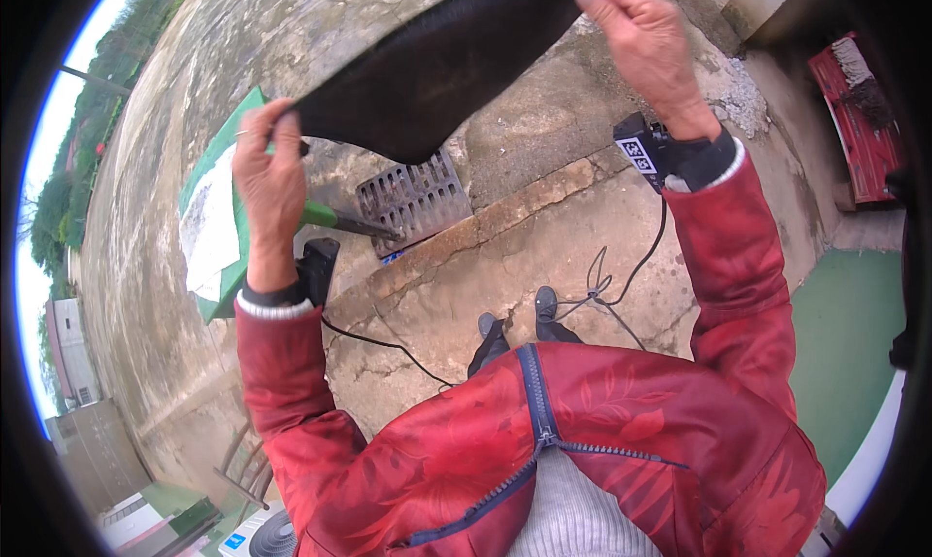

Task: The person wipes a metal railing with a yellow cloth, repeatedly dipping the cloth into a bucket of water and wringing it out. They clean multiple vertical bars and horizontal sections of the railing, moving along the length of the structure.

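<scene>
A dark piece of cloth or garment is stretched between both hands, high in front of me; what kind it is, I cannot tell. At its lower left end my left hand pinches it between thumb and fingers. The upper right end is gripped by my right hand, near the top edge of the view. Behind my left hand stands a green board or box with a white sheet on it. A green and black pole slants from there towards the metal drain grate.
Cracked concrete ground with a raised edge lies below. Black cables trail from the wrist devices, one past my shoes. At right are a red bench-like object and green floor; an outdoor fan unit is lower left.
</scene>
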`<state>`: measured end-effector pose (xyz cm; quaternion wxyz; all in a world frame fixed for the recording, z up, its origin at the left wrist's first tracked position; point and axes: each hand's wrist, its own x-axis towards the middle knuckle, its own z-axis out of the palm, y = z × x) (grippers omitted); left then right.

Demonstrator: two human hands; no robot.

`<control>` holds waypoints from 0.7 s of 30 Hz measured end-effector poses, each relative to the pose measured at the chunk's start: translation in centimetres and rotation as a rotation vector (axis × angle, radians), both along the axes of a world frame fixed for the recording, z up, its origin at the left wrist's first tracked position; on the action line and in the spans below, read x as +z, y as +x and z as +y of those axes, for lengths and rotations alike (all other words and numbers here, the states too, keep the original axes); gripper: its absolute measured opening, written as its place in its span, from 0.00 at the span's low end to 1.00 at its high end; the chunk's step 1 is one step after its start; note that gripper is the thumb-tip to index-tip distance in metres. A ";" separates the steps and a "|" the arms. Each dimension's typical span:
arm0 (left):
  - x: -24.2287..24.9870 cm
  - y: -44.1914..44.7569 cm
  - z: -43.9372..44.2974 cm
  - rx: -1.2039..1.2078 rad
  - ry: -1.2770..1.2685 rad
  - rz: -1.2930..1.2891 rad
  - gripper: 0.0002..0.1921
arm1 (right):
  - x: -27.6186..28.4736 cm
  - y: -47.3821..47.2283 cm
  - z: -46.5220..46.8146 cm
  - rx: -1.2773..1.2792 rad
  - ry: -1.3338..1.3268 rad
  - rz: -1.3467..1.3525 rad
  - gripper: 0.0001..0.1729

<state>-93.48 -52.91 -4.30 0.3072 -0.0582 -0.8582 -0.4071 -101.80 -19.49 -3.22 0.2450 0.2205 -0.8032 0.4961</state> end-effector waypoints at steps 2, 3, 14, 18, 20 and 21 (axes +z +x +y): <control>-0.9 2.6 2.5 0.099 -0.180 0.319 0.07 | 0.3 1.8 1.2 -0.262 0.151 0.353 0.09; -3.1 4.0 3.7 0.065 -0.209 0.469 0.09 | -1.4 3.2 0.3 -0.143 0.048 0.486 0.06; -18.4 5.4 0.0 -0.308 0.278 -0.921 0.07 | -20.5 6.5 7.5 0.320 0.160 -0.607 0.11; -12.8 2.9 1.7 -0.337 0.404 -0.832 0.07 | -14.9 5.7 8.1 0.341 -0.026 -0.781 0.10; -9.9 1.8 2.7 -0.312 0.369 -0.807 0.07 | -11.1 4.8 8.3 0.334 -0.102 -0.699 0.10; -8.4 1.6 3.1 -0.283 0.361 -0.726 0.07 | -9.2 4.8 8.3 0.276 -0.077 -0.591 0.09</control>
